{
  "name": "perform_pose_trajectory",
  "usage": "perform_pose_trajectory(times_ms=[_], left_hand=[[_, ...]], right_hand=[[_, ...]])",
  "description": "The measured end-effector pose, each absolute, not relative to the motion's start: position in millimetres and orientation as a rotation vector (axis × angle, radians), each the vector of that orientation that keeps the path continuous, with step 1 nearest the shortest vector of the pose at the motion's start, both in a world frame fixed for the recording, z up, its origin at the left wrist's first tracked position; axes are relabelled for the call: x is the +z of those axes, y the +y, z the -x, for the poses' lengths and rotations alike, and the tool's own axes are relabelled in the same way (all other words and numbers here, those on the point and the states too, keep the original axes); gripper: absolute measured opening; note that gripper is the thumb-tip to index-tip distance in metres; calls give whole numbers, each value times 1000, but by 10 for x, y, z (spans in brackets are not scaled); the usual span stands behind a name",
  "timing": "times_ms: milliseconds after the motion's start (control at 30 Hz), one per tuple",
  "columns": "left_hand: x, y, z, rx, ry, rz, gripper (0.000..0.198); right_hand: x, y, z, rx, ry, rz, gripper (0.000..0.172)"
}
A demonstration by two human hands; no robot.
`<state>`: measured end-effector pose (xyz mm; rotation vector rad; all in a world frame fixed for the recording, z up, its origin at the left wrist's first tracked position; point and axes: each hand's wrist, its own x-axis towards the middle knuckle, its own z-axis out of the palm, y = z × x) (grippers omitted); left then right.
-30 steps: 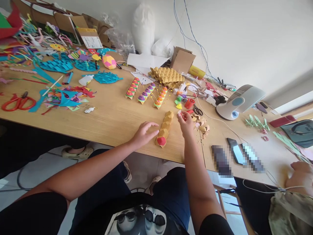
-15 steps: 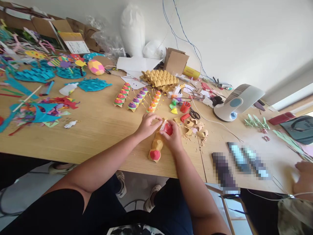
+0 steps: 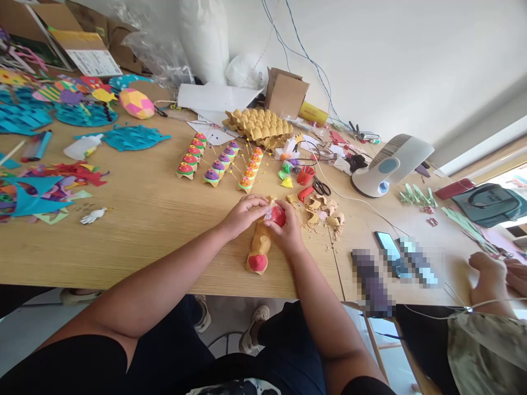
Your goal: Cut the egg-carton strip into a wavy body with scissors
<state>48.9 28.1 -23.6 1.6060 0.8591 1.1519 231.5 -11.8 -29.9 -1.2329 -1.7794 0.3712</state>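
A small clear plastic bag of red modelling clay (image 3: 277, 216) is between my two hands, just above the table. My right hand (image 3: 290, 231) is closed around its right side. With thumb and fingers together, my left hand (image 3: 247, 215) pinches the bag's crinkled left edge. Below them lies a strip of tan egg carton (image 3: 261, 241), its far end partly covered by my hands. Reddish-pink clay (image 3: 258, 263) covers the cup at its near end. Beyond my hands stand three decorated egg-carton strips: red and green (image 3: 192, 156), purple (image 3: 221, 163), orange (image 3: 251, 169).
Torn carton pieces (image 3: 325, 208) and black-handled scissors (image 3: 321, 187) lie to the right, before a white fan (image 3: 387, 167). An egg tray (image 3: 259, 126) sits behind. Paper scraps (image 3: 45, 192) and a glue bottle (image 3: 83, 147) are left. Another person's hand (image 3: 489, 274) rests far right.
The view has turned a little to the right, bringing more of the other person's hands into sight. My left fingers have closed in on the clay bag's edge.
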Motion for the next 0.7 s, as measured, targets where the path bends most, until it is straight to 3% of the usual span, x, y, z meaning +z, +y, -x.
perform_pose_trajectory(times_ms=[700], left_hand=[[-265, 315, -475, 1168, 813, -1950, 15]], right_hand=[[-362, -72, -2343, 121, -1852, 1137, 59]])
